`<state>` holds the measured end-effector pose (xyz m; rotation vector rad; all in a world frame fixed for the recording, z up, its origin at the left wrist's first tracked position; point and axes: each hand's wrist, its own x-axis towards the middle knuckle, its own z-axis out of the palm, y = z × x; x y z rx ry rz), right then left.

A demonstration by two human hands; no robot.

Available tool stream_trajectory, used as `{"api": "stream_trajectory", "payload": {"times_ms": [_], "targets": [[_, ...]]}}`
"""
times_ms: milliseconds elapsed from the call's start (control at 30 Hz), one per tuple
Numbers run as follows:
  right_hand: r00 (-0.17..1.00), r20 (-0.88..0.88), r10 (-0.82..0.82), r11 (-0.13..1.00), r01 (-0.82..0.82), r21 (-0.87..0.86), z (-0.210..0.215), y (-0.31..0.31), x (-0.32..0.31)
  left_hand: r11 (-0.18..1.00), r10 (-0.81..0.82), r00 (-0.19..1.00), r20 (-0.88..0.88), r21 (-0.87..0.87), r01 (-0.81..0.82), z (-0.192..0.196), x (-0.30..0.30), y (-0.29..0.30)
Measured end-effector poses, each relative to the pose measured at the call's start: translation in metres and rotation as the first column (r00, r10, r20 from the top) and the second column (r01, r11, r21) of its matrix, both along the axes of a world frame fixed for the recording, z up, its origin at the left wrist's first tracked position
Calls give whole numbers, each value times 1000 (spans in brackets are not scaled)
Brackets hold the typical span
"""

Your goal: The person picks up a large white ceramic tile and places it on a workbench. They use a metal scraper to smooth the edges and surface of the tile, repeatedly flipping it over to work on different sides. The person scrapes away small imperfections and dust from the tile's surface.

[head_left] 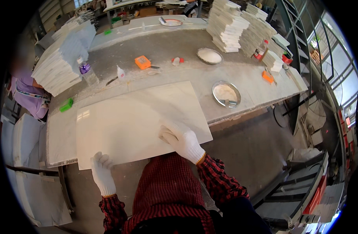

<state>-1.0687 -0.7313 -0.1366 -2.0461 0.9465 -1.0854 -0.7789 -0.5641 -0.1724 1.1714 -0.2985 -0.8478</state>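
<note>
A large glossy white slab (142, 117) lies flat on the work table, its near edge reaching past the table's front. At the slab's near left corner, my gloved left hand (103, 171) grips the edge with fingers curled over the top. My right hand (181, 141), also in a white knit glove, rests on the slab's surface toward the near right. Its fingers are bent and pressed together; whatever lies under them is hidden. Beyond the slab's right end stands a round metal pan (226, 93) of pale powder with a flat tool on its rim.
Stacks of slabs (226, 27) rise at the back right and left (64, 58). Across the table (257, 84) lie a second powder pan (209, 56), an orange box (142, 62), a green block (66, 104), a plastic bottle (87, 72) and a small glue bottle (121, 72). A person in purple (28, 93) stands at left.
</note>
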Motion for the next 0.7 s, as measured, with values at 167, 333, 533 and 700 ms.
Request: {"api": "stream_trajectory", "payload": {"times_ms": [167,333,533,700], "targets": [[992,-113,-63,997,68,33,-21,-15,-27,995,-96,995,-2,5,96,-4,-15,-15],[946,-207,-250,964,222,-148,-63,-62,-46,989,-67,995,73,134,56,-4,-18,-16],[950,-189,-247,953,203,-226,-46,-113,-49,961,64,988,137,258,-98,7,-13,-5],[878,-359,-317,924,201,-326,-45,-178,-26,961,63,986,155,258,-102,-7,17,8]]}}
